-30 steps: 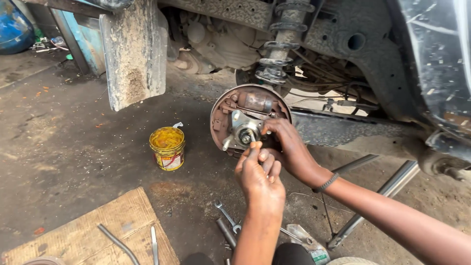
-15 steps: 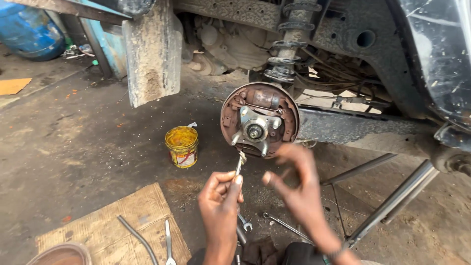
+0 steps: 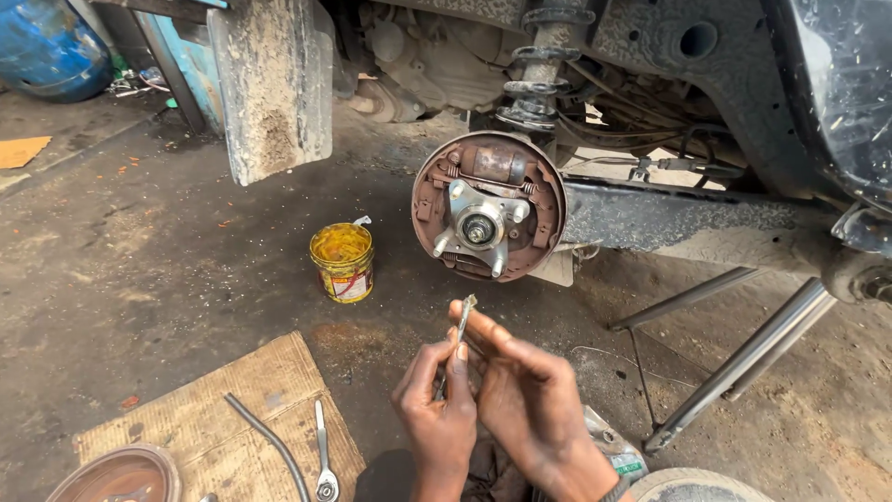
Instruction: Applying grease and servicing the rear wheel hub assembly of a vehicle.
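Below the brake drum assembly [image 3: 489,206], left hand [image 3: 437,414] and right hand [image 3: 522,390] together — both pinched on a thin metal pin [image 3: 459,330] — yellow tin [image 3: 342,262] left of it.

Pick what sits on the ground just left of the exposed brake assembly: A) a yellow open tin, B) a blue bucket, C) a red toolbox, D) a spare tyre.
A: a yellow open tin stands on the concrete left of the brake assembly, beyond the hands holding a thin metal pin.

brake drum [image 3: 116,477] bottom left is cut off by the frame edge, and the hands hide most of that thin metal pin [image 3: 459,327]
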